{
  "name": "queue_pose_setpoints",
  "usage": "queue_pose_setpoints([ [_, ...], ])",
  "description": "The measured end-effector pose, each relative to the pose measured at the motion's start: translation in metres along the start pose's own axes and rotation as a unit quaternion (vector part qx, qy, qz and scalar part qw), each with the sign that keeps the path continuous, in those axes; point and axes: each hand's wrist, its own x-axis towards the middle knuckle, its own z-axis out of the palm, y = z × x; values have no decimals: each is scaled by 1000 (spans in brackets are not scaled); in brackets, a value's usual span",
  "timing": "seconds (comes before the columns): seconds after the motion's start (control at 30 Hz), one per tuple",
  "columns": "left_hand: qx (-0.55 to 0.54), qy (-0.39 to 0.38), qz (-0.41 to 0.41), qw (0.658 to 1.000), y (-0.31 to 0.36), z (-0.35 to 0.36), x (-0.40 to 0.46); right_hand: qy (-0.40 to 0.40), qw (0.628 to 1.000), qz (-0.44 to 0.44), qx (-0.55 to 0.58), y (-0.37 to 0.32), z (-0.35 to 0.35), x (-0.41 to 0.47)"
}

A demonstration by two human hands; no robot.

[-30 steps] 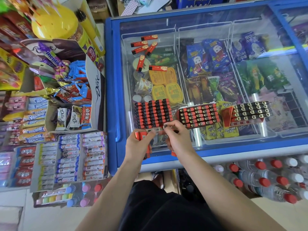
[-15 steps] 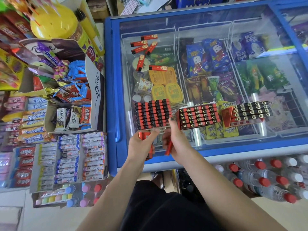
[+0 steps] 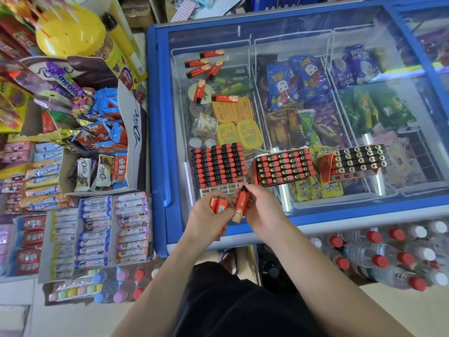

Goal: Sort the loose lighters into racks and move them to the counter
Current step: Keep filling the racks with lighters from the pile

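Note:
Three racks of lighters lie on the freezer's glass lid (image 3: 279,32): a left rack (image 3: 218,165) with empty slots along its near edge, a middle rack (image 3: 283,166) and a right rack (image 3: 358,158). Several loose red lighters (image 3: 206,66) are scattered at the lid's far left. My left hand (image 3: 209,215) grips a small bunch of red lighters (image 3: 218,205) just in front of the left rack. My right hand (image 3: 261,207) pinches a single red lighter (image 3: 241,203), tilted with its black top pointing at the rack's empty row.
Candy and chocolate display boxes (image 3: 97,152) crowd the shelf on the left. Gum boxes (image 3: 97,229) sit below them. Water bottles with red and white caps (image 3: 388,254) stand on the floor at the right. The blue freezer frame (image 3: 155,142) borders the lid.
My right hand drew back from the left rack's near edge and took one lighter from the bunch in my left hand. It now holds that lighter up towards the rack.

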Motion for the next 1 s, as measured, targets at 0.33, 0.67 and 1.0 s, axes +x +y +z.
queue_pose_setpoints([
  [0.33,23,35,24,999,-10,-7,7,14,939,-148,-311,-8,-5,-12],
  [0.67,-167,81,-54,981,-13,-18,7,46,899,-238,-364,-10,-6,-9],
  [1.0,-291,55,-131,946,-19,-21,12,84,872,-279,-394,9,-1,10],
])
